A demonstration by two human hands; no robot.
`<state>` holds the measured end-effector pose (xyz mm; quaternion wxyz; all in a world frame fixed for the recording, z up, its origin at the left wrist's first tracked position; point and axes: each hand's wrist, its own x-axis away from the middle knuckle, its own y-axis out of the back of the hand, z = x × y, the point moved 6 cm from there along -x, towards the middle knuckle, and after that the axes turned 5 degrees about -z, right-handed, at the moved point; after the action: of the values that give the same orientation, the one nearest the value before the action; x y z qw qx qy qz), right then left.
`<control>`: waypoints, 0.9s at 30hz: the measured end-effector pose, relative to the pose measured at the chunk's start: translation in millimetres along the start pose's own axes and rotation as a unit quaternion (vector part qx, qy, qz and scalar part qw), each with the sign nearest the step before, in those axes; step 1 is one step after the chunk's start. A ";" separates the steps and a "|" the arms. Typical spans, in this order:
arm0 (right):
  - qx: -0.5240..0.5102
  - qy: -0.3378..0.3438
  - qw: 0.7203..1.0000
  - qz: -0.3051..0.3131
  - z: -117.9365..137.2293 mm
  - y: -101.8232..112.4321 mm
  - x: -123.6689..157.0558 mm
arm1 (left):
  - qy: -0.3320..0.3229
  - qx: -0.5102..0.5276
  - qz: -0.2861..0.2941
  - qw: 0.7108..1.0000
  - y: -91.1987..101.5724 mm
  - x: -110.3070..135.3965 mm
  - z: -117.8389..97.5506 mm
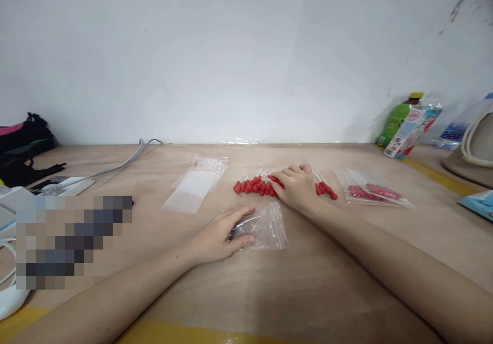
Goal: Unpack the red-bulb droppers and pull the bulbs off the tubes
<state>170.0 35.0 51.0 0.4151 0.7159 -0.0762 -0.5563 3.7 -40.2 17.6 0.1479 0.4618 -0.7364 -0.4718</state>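
Sticks (256,184) — under right fingers (288,172), beyond bag (265,228)

There are over 10 red-tipped sticks (254,185), at least 2 filled bags (362,192) and at least 3 unfilled bags (267,226).

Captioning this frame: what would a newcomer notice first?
The row of red-tipped sticks at mid-table, with the right hand over part of it. Next, the clear bag at the left hand, nearer the camera, and the bags holding red pieces, lying to the right.
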 end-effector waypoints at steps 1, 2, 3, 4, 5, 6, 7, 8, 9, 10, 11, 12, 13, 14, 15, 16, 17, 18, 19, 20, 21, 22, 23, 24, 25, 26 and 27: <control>0.003 -0.009 1.000 -0.003 -0.5 0.8 -0.6 | -0.001 0.001 -0.001 1.000 0.1 0.1 -0.4; 0.006 -0.018 1.000 -0.008 -1.2 1.3 -1.3 | -0.002 0.001 -0.002 1.000 0.2 0.1 -0.6; 0.010 -0.027 0.999 -0.016 -2.0 1.6 -2.1 | -0.002 0.001 -0.002 1.000 0.3 0.2 -0.7; 0.014 -0.034 0.999 -0.022 -2.5 1.7 -2.8 | -0.001 0.001 -0.003 1.000 0.4 0.2 -0.8; 0.019 -0.040 0.999 -0.028 -2.7 1.6 -3.5 | 0.000 0.000 -0.004 1.000 0.4 0.3 -0.9; 0.024 -0.044 0.998 -0.029 -2.3 1.1 -4.1 | 0.001 0.000 -0.003 1.000 0.3 0.3 -1.0; 0.030 -0.048 0.998 -0.025 -1.5 0.2 -4.8 | 0.002 0.000 -0.003 1.000 0.3 0.3 -1.2; 0.035 -0.051 0.998 -0.018 -0.3 -1.0 -5.5 | 0.001 0.000 -0.003 1.000 0.5 0.3 -1.5; 0.040 -0.054 0.998 -0.008 1.2 -2.3 -6.3 | 0.002 0.000 -0.003 1.000 0.6 0.3 -1.7; 0.043 -0.056 0.998 0.002 2.8 -3.5 -7.3 | 0.002 -0.001 -0.002 1.000 0.7 0.3 -1.7; 0.044 -0.059 0.997 0.013 4.1 -4.5 -8.5 | 0.002 -0.003 -0.001 1.000 0.8 0.4 -1.8; 0.043 -0.062 0.997 0.023 4.7 -5.1 -9.8 | 0.002 -0.004 -0.002 1.000 1.0 0.4 -1.9; 0.039 -0.068 0.996 0.033 4.5 -5.4 -11.0 | 0.002 -0.006 -0.001 1.000 1.1 0.4 -1.9; 0.031 -0.077 0.996 0.044 3.2 -5.4 -11.9 | 0.003 -0.008 0.000 1.000 1.1 0.4 -1.9; 0.016 -0.089 0.994 0.057 1.2 -4.9 -12.2 | 0.003 -0.009 0.001 1.000 1.1 0.5 -1.8; -0.007 -0.102 0.993 0.068 -1.2 -3.4 -11.6 | 0.004 -0.011 0.002 1.000 1.1 0.5 -1.8; -0.039 -0.112 0.990 0.076 -3.0 -0.9 -9.9 | 0.005 -0.012 0.002 1.000 1.1 0.5 -1.6; -0.079 -0.116 0.987 0.081 -3.5 2.9 -7.0 | 0.006 -0.013 0.003 1.000 1.0 0.5 -1.5; -0.124 -0.114 0.983 0.077 -2.7 8.8 -3.0 | 0.006 -0.013 0.002 1.000 1.0 0.5 -1.4; -0.171 -0.103 0.977 0.071 0.0 15.8 2.4 | 0.004 -0.012 0.003 1.000 0.8 0.6 -1.5; -0.215 -0.085 0.971 0.057 3.9 24.4 9.0 | 0.002 -0.011 0.004 1.000 0.3 0.6 -1.5; -0.244 -0.065 0.967 0.039 8.2 33.8 16.6 | 0.000 -0.010 0.004 1.000 -0.2 0.6 -1.5; -0.260 -0.028 0.964 0.043 14.9 40.9 25.4 | -0.003 -0.009 0.004 1.000 -0.7 0.6 -1.3; -0.274 0.019 0.960 0.058 23.1 46.4 35.0 | -0.006 -0.009 0.002 1.000 -1.1 0.6 -1.0; -0.290 0.076 0.950 0.082 32.0 50.3 45.2 | -0.008 -0.009 0.000 1.000 -1.3 0.5 -0.6; -0.293 0.115 0.940 0.130 38.5 49.7 55.8 | -0.011 -0.011 -0.002 1.000 -1.6 0.6 -0.2; -0.297 0.136 0.931 0.161 41.4 49.3 64.7 | -0.014 -0.013 -0.002 1.000 -1.6 0.6 0.1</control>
<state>175.7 -54.7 35.5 0.6992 0.6069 0.0350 -0.3762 4.2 -40.9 16.1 0.1424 0.4549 -0.7311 -0.4882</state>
